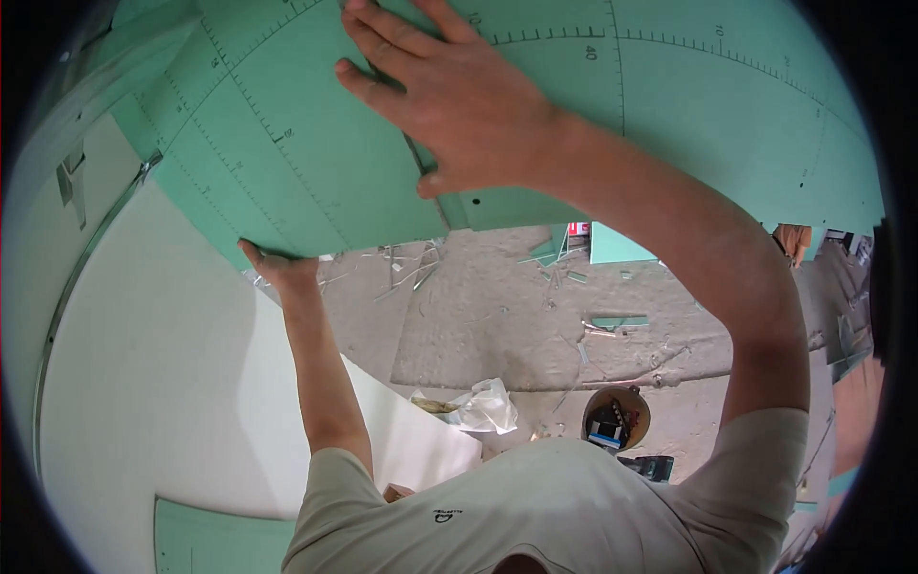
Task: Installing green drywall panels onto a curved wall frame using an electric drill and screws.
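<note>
The left hand touches the near edge of a green board. Most of its fingers are hidden, so I cannot tell if it grips or just props the board up. The right hand is not gripping: it lies flat, fingers spread, over the line where this board meets a second green board. So the first board is between the two hands, and the second one goes off to the right of the right hand.

The work looks part done. The boards are side by side, but a thin dark gap shows by the right thumb. The second board has a dark dot, maybe a screw, near that hand. I see none like it on the first board, so fixing that one may be left. Lower than the hands, green scraps and a bucket are on the floor.
</note>
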Demonstrator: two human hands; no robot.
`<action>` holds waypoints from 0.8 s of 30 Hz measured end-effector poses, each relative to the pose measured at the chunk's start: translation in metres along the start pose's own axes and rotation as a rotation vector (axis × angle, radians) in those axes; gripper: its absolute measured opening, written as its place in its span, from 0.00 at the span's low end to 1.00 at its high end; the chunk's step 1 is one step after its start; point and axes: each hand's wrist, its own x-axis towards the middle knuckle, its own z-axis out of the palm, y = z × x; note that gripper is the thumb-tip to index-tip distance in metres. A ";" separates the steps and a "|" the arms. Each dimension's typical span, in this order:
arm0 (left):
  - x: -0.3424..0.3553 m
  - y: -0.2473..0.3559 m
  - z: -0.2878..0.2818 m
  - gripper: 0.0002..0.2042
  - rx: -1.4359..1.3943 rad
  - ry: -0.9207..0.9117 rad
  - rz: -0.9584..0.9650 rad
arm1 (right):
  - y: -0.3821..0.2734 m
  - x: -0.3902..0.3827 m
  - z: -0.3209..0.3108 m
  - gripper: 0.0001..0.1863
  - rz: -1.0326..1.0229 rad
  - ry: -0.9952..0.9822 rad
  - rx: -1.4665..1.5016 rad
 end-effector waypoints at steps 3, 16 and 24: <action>-0.002 0.004 -0.007 0.28 0.034 -0.048 0.003 | -0.007 0.004 0.004 0.52 0.095 0.069 0.068; -0.003 0.006 -0.019 0.31 -0.039 -0.097 0.107 | 0.118 0.197 -0.008 0.33 0.210 0.243 -0.065; -0.103 -0.086 0.084 0.28 -0.060 0.165 0.454 | 0.215 0.245 -0.115 0.32 0.218 0.223 -0.111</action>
